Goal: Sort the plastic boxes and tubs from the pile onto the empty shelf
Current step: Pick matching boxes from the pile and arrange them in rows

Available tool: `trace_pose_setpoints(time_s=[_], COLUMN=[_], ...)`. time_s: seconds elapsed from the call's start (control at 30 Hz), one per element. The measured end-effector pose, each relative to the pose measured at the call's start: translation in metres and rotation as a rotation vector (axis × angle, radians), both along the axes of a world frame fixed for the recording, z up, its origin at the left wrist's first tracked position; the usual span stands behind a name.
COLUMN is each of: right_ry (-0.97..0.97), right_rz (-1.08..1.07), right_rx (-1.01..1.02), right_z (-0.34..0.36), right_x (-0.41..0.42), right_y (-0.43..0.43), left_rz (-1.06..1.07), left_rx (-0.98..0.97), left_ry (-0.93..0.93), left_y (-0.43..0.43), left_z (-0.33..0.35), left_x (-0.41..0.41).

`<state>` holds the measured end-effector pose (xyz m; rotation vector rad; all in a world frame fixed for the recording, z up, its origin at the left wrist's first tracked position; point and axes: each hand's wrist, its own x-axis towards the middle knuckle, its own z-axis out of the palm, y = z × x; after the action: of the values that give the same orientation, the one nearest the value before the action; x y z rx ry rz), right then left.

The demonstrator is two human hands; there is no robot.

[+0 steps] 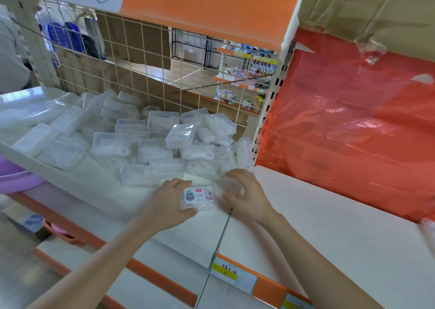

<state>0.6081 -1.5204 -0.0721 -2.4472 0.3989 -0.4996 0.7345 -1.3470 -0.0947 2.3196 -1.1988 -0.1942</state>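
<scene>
A pile of clear plastic boxes (150, 141) lies on the white left shelf (77, 191), against a wire grid. My left hand (168, 202) grips a small clear box with a printed label (199, 197) at the pile's front edge. My right hand (244, 195) is just right of that box, its fingers curled round a blurred clear plastic item (229, 185). Both hands are over the seam between the left shelf and the bare white shelf (329, 226) on the right.
An orange plastic sheet (353, 125) backs the right shelf. A purple basin (16, 177) pokes out at the far left. Orange price rails with yellow tags (231, 275) run along the shelf fronts. An orange-fronted upper shelf (207, 9) overhangs the pile.
</scene>
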Motion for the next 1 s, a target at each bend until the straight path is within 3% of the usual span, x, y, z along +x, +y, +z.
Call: trace_pose_setpoints(time_s=[0.17, 0.37, 0.47, 0.67, 0.77, 0.83, 0.93, 1.0], right_ry=[0.001, 0.131, 0.011, -0.184, -0.240, -0.317, -0.496, -0.563], right_rz=[-0.217, -0.302, -0.374, -0.422, -0.367, -0.304, -0.088, 0.060], right_rx=[-0.037, -0.029, 0.146, 0.778, 0.869, 0.690, 0.160, -0.193], right_z=[0.014, 0.023, 0.025, 0.034, 0.035, 0.031, 0.021, 0.012], right_x=[0.035, 0.060, 0.053, 0.018, 0.004, -0.002, -0.014, -0.020], right_y=[-0.008, -0.008, -0.011, -0.019, -0.017, -0.013, -0.004, -0.001], left_rz=[0.082, 0.098, 0.068, 0.107, 0.098, 0.114, 0.061, -0.014], left_rx=[-0.051, -0.130, -0.165, -0.346, -0.447, -0.502, -0.601, -0.653], left_ry=[-0.070, -0.071, -0.052, 0.015, 0.082, 0.261, 0.889, 1.167], left_y=[0.009, 0.010, 0.010, 0.007, -0.006, -0.017, -0.028, -0.031], left_z=[-0.007, -0.008, -0.009, 0.000, 0.011, 0.022, 0.041, 0.043], left_x=[-0.001, -0.002, -0.001, -0.008, -0.020, -0.028, -0.032, -0.029])
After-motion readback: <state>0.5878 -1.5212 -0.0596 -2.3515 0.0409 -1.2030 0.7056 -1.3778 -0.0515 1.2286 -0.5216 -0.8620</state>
